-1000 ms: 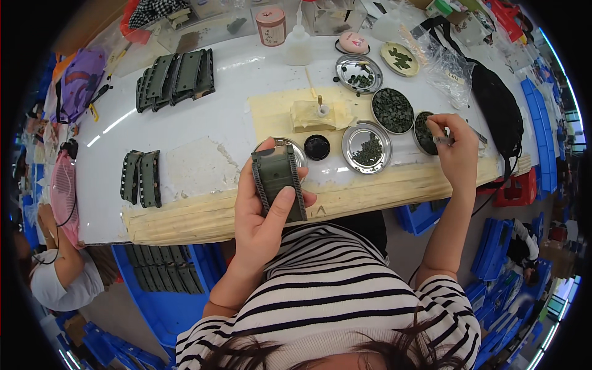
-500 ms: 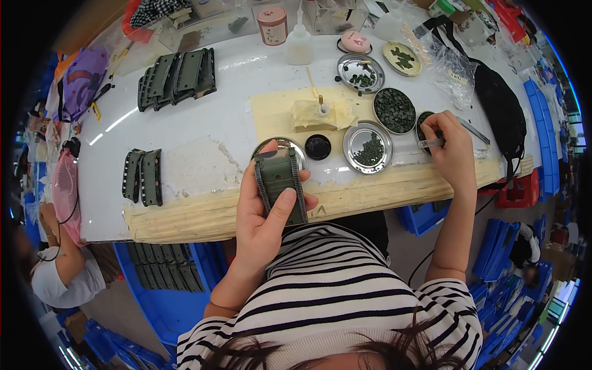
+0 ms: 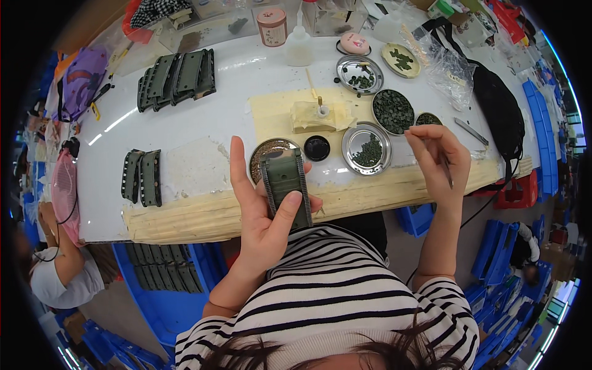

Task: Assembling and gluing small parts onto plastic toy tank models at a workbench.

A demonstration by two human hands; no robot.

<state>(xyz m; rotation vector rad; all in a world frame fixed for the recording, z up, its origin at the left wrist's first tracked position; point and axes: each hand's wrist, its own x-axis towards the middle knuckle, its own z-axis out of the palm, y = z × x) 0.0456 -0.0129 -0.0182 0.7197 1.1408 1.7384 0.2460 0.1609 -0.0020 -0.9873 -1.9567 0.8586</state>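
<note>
My left hand (image 3: 262, 231) grips a curved dark green panel (image 3: 285, 185) with ridged side edges, thumb on its face and index finger stretched upward. A patch of brown and black shows at the panel's top end. My right hand (image 3: 443, 161) is raised to the right of the panel, fingers bent and closed round a thin metal tool (image 3: 448, 172). Whether its fingertips also pinch a tiny piece is too small to tell. Nearest to it are a round tin of dark green chips (image 3: 394, 112), a smaller tin (image 3: 428, 119) and a metal dish of green bits (image 3: 368, 149).
Tweezers (image 3: 472, 131) lie at the right. A dish of brown granules (image 3: 264, 151), a black round pot (image 3: 317, 148) and a taped block (image 3: 322, 115) stand mid-table. Green panels (image 3: 179, 77) are stacked back left; two more (image 3: 142, 177) lie nearer. A blue crate (image 3: 172, 308) sits below.
My right hand has come away from the small tin, toward me, with the metal tool still in it. My left index finger has straightened; the panel has shifted slightly right and nearer.
</note>
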